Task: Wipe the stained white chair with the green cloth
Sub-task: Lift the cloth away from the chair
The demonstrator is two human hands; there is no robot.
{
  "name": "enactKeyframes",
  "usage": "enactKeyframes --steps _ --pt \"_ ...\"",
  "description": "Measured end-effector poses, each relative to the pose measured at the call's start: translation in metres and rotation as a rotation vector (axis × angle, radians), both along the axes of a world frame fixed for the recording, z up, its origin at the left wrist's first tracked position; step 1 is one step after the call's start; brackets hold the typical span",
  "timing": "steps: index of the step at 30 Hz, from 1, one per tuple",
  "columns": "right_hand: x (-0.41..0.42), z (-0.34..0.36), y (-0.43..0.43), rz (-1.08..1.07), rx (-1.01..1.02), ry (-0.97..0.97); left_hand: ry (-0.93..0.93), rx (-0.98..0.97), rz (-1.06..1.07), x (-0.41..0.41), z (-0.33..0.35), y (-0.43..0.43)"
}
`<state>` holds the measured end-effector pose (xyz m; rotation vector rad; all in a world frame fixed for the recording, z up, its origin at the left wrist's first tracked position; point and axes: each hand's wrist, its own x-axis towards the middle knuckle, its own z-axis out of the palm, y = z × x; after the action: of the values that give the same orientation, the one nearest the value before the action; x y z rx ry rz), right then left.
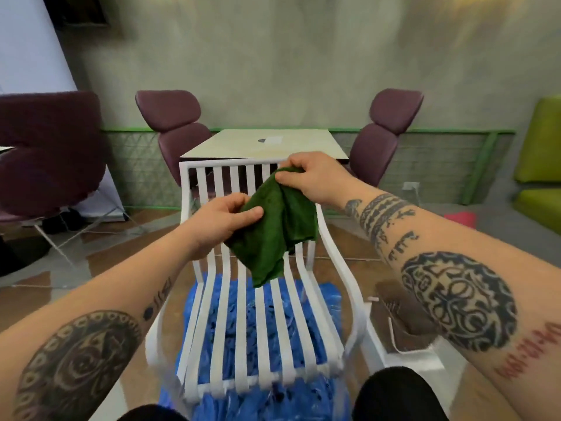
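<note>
A white slatted chair (243,323) with curved armrests stands right in front of me, its back toward the table. Above the seat hangs a dark green cloth (273,235), held up in the air and drooping down in folds. My left hand (224,215) pinches the cloth's left edge between thumb and fingers. My right hand (306,174) grips its upper corner, close to the top rail of the chair back. The cloth does not touch the seat slats. I cannot make out stains on the slats from here.
Blue plastic sheeting (270,399) lies under the chair. A pale table (267,144) stands behind it, flanked by purple chairs (173,123) (385,129). Another purple chair (48,150) is at the left, a green seat (540,165) at the right. A brown paper bag (400,317) sits by the right armrest.
</note>
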<state>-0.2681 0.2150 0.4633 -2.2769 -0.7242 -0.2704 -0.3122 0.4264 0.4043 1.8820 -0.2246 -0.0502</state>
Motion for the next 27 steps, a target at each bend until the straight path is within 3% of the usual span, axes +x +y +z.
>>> enactKeyframes --steps 3,6,9,20,27 --pt "0.007 0.002 -0.038 -0.063 0.096 0.061 0.055 -0.04 -0.061 0.012 -0.017 -0.017" --pt "0.021 -0.011 -0.075 -0.079 0.302 0.188 0.084 -0.257 -0.002 0.024 -0.033 -0.042" --pt "0.035 -0.043 -0.11 -0.157 0.338 0.232 0.145 -0.426 0.064 0.04 -0.044 -0.08" --pt "0.144 -0.181 -0.222 -0.644 0.493 0.14 0.24 -0.326 0.256 0.175 -0.121 -0.236" --pt "0.246 -0.285 -0.281 -0.858 0.487 0.362 0.406 -0.168 0.314 0.298 -0.195 -0.328"
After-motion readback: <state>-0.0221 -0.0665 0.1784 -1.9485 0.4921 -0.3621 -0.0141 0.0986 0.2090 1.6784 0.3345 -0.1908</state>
